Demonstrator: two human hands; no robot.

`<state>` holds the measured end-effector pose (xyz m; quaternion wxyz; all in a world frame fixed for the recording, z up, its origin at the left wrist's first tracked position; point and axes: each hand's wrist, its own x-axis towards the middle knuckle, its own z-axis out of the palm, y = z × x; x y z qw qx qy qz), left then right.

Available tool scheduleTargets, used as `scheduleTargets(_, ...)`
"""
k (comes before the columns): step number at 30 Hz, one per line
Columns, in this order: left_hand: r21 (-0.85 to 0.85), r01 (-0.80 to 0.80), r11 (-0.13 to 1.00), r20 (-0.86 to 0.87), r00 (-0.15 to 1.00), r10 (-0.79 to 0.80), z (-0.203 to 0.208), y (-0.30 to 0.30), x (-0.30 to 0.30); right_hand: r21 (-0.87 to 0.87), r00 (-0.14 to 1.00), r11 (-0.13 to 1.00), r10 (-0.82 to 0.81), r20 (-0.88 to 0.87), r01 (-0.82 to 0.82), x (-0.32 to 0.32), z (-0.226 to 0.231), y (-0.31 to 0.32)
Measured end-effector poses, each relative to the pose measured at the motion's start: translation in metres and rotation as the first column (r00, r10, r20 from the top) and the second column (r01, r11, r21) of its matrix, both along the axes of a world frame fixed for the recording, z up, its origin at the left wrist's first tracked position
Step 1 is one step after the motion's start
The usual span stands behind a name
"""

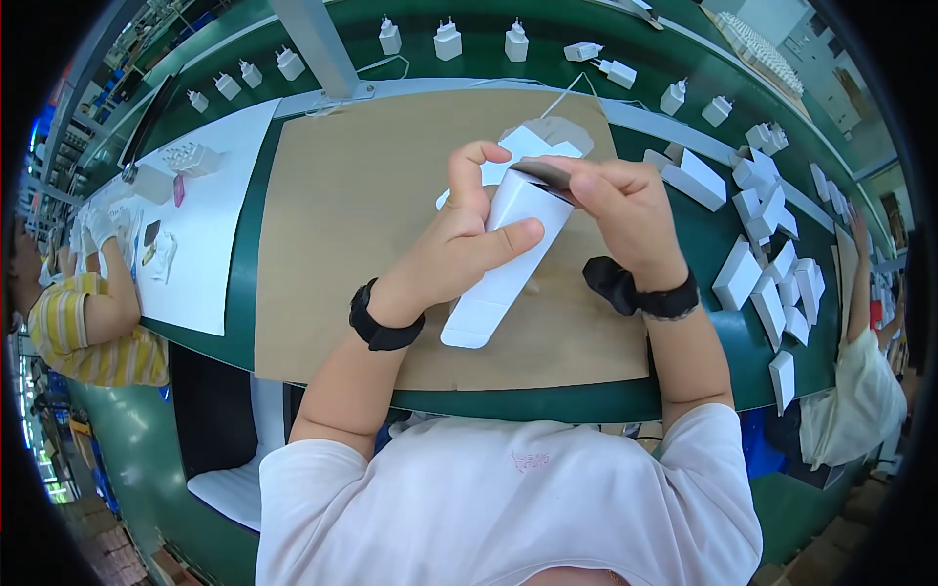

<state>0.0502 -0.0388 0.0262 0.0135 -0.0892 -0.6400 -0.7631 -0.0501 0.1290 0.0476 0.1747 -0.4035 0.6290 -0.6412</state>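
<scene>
White short-sleeved shirt (498,503), black wristbands (391,337)

At the left, a co-worker in a yellow-and-white striped top (93,337), wearing a white glove (101,229), is at a large white sheet (220,195) spread on the green workbench (528,402). A small pink object (179,190) lies on that sheet. A grey metal post (315,44) rises behind. Below, a black chair backrest (210,400) stands over the green floor (127,430). At the right is another co-worker in an off-white shirt (850,405)
</scene>
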Motion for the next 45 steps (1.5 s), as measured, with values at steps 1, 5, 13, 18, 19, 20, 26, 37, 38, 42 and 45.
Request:
scheduleTargets(1,-0.021,-0.006,1.0,-0.006,1.0,0.006,0.0,0.0,-0.001,-0.049,0.991,0.993,0.108,0.076,-0.105,-0.003,-0.001,0.001)
scheduleTargets(5,-0.087,-0.005,0.996,-0.023,1.0,0.003,0.004,0.002,0.003,-0.097,0.943,0.983,0.176,0.281,-0.155,-0.001,0.004,0.002)
scheduleTargets(13,0.009,-0.066,0.998,-0.018,0.998,0.066,0.006,0.005,0.0,-0.076,0.982,0.987,0.151,0.112,-0.143,0.01,0.001,-0.002)
scheduleTargets(18,-0.205,-0.353,0.913,-0.14,0.934,0.329,-0.002,0.001,-0.003,0.191,0.984,0.976,-0.075,-0.163,0.106,0.004,0.014,0.009)
scheduleTargets(19,-0.346,-0.508,0.789,-0.219,0.861,0.458,-0.002,-0.002,-0.005,0.086,0.94,0.961,-0.234,-0.249,0.262,-0.003,0.018,0.016)
scheduleTargets(20,-0.455,-0.72,0.524,-0.438,0.693,0.572,-0.011,-0.008,-0.011,0.018,0.773,0.879,-0.409,-0.485,0.476,-0.016,0.026,0.027)
scheduleTargets(26,-0.82,-0.362,0.443,-0.119,0.865,0.487,-0.024,-0.013,-0.025,-0.063,0.168,0.544,-0.364,-0.916,0.836,-0.067,0.034,0.082)
scheduleTargets(37,-0.397,-0.434,0.809,-0.175,0.901,0.397,0.002,0.013,-0.008,-0.048,0.841,0.901,-0.42,-0.341,0.431,-0.007,-0.014,-0.014)
scheduleTargets(38,-0.399,-0.395,0.828,-0.226,0.917,0.328,0.002,0.014,-0.007,0.058,0.868,0.916,-0.355,-0.346,0.398,-0.007,-0.013,-0.013)
scheduleTargets(42,-0.528,-0.412,0.743,-0.345,0.903,0.256,-0.001,0.017,-0.006,0.081,0.945,0.953,-0.273,-0.181,0.291,-0.014,-0.016,-0.011)
scheduleTargets(45,-0.58,-0.469,0.666,-0.503,0.849,0.159,-0.009,0.012,-0.008,-0.076,0.983,0.981,-0.181,-0.03,0.178,-0.017,-0.014,-0.006)
